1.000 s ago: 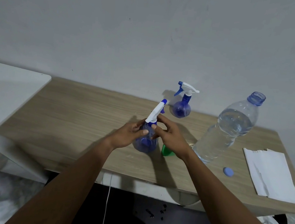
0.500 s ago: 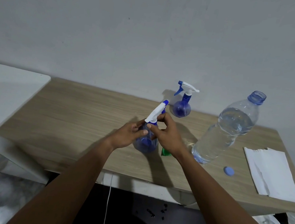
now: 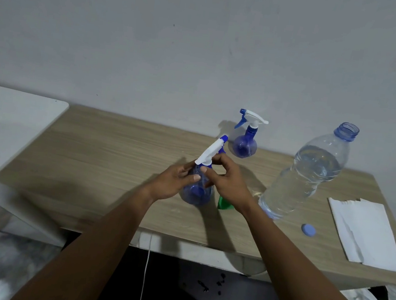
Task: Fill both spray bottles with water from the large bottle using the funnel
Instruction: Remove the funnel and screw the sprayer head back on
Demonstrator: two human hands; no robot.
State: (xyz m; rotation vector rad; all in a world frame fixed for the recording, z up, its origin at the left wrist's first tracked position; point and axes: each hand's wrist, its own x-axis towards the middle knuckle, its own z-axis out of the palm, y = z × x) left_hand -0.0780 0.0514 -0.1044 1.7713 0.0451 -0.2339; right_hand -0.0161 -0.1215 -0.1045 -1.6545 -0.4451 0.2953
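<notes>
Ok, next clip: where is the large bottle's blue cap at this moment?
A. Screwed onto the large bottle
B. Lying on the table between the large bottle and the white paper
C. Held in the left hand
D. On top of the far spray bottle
B. The blue cap lies loose on the table, between the open-necked large bottle and the white paper.
</notes>
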